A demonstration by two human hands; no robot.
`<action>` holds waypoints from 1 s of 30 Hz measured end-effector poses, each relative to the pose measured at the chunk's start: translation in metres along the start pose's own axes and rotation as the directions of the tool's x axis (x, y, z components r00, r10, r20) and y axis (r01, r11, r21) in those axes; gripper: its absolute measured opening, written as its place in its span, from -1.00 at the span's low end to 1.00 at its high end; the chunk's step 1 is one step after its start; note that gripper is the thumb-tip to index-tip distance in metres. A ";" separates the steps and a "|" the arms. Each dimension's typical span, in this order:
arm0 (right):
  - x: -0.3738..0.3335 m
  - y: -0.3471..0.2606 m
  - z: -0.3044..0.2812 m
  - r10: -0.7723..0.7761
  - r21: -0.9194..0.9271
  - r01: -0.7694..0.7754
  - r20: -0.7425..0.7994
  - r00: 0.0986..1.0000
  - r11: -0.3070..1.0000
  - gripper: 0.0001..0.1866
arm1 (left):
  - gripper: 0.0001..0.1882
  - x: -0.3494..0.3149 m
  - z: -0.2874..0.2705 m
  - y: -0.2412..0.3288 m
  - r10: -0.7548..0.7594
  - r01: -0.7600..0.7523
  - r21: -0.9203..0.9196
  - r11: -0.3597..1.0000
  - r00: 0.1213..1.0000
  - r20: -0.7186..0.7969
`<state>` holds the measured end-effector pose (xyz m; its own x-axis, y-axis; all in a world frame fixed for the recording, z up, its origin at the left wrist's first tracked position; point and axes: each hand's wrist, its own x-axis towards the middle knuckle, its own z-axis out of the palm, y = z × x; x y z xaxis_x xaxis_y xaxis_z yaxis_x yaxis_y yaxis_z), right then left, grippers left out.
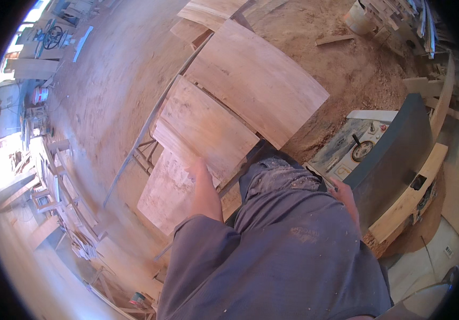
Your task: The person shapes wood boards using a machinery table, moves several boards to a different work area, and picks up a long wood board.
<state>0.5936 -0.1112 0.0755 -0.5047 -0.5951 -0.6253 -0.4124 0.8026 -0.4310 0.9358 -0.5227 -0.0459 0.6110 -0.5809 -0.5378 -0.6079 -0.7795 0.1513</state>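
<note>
Lying at the left hand (199,169): narrow wooden strips (172,137), side by side, running forward and left over flat boards. Grip of that hand: fingers against the near end of the strips; whether closed round them, cannot tell.

Beneath and left of the same hand: one pale board (161,193), dusty. Just ahead: a middle board (213,120). Ahead and right: a large rectangular board (256,80). To the left of the boards: a bent metal tube (128,152).

Right hand (342,192): at the near edge of a machine control panel (341,154); fingers partly hidden, grip cannot be told. Ahead of it, on the panel: one handwheel (362,151). To its right: a dark grey slab (395,154), then a curved wooden piece (412,193) with a dark slot.

Room: earthen-looking floor (112,69), brown and dusty. Far ahead and right of both hands: a pale bucket (357,20) beside piled offcuts (387,24). Far left: leaning timber and a red-and-white tin (40,95).
</note>
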 end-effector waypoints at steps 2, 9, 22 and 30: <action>0.014 0.033 0.010 -0.108 -0.051 0.107 -0.021 0.994 0.993 -0.44 | -0.40 0.041 0.019 -0.043 -0.043 0.088 -0.470 0.878 0.993 0.107; 0.026 0.058 0.019 -0.043 -0.058 0.050 0.116 0.992 0.997 -0.46 | -0.48 0.060 0.012 -0.063 0.006 0.215 -0.731 0.648 0.958 0.287; 0.035 0.013 0.014 -0.092 -0.026 0.097 0.156 0.984 0.995 -0.51 | -0.49 0.079 0.015 -0.054 -0.069 0.439 -0.810 0.389 0.891 0.449; 0.051 -0.023 0.005 -0.002 -0.046 0.008 0.117 0.993 0.999 -0.52 | -0.72 0.075 0.031 -0.048 -0.077 0.246 -0.852 0.462 0.968 0.238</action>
<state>0.5811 -0.1597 0.0506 -0.4119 -0.5883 -0.6959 -0.4505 0.7953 -0.4057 0.9949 -0.5218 -0.1190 0.5179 -0.4463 -0.7298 0.3018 -0.7029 0.6440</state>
